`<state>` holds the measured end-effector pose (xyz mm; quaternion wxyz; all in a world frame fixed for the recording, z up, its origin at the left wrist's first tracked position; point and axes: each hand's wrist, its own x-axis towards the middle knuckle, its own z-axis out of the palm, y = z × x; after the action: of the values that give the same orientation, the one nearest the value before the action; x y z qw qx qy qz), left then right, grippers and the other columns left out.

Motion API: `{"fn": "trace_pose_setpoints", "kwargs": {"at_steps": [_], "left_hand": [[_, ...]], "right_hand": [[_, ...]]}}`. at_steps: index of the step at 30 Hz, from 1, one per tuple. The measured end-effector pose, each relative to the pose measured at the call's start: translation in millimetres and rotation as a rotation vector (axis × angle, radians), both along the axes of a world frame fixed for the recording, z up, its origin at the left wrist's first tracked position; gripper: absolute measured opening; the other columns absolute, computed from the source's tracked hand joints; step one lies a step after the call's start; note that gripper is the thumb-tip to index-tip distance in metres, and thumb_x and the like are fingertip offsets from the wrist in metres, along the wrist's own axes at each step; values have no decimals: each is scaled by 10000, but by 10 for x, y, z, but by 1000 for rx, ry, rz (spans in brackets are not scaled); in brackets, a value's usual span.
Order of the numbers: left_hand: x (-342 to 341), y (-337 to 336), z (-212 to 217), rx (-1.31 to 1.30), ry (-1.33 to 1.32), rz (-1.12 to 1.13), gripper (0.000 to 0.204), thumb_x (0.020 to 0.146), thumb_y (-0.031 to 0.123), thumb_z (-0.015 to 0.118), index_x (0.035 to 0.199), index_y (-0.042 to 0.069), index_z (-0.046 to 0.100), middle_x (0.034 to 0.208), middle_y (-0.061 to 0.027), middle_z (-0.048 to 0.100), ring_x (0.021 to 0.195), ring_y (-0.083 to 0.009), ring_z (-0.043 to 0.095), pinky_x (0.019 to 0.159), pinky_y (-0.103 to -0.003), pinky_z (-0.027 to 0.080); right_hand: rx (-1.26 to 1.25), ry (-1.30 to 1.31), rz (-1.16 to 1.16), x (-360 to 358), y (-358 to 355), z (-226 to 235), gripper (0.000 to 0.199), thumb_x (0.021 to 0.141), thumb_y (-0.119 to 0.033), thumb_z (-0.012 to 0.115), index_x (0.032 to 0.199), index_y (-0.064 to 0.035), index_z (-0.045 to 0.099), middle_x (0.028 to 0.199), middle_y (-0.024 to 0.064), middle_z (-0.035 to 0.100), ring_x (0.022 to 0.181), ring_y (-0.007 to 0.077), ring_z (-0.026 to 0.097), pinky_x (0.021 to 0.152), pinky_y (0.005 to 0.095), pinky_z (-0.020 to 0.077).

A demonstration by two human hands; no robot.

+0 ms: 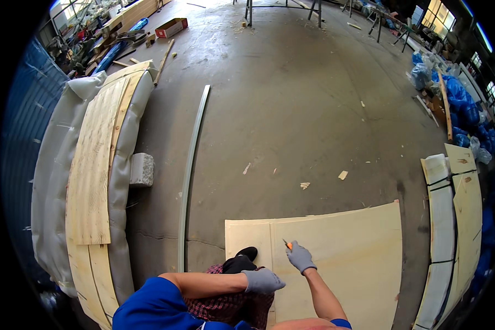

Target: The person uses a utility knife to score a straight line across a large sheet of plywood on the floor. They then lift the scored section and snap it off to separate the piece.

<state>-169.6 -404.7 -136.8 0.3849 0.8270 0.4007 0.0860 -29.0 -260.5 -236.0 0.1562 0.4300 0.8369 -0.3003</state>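
Observation:
A pale plywood sheet (341,247) lies flat on the floor in front of me. One straight line runs up its left part, from near my legs to the far edge. My right hand (300,257), in a grey glove, is closed around an orange-handled utility knife (289,246). The knife points up and left, just right of that line; whether its tip touches the wood I cannot tell. My left hand (263,280), gloved too, is held over my bent leg in checked trousers, its fingers drawn together with nothing visible in them. My black shoe (248,253) stands on the sheet's left part.
Left of the sheet, a long metal profile (191,170) lies on the concrete floor. Wrapped boards (96,159) are stacked at far left beside a stone block (142,169). Strapped panels (443,220) lie at right, below blue bags (462,102). Wood scraps (342,175) dot the floor.

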Motion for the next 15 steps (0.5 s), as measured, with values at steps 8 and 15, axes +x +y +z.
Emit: {"fn": "trace_pose_setpoints", "kwargs": {"at_steps": [8,15], "left_hand": [[242,-158,-90,-90,53,154,228,864,175,539,1047,41,523,937,-178,629,864,-353,644,699,-477,509],[-647,-850,928,40,102,415,275,857,263,571,1059,79,603,1045,-142,624,963,-323,630,792,-456,510]], "right_hand": [[-48,76,33,-413,109,1682,343,901,-386,535,1035,-71,518,881,220,666,817,405,643,714,505,493],[-426,-149,-603,1441,-323,2519,261,826,-258,615,950,-30,584,721,96,638,577,177,627,546,331,528]]}}
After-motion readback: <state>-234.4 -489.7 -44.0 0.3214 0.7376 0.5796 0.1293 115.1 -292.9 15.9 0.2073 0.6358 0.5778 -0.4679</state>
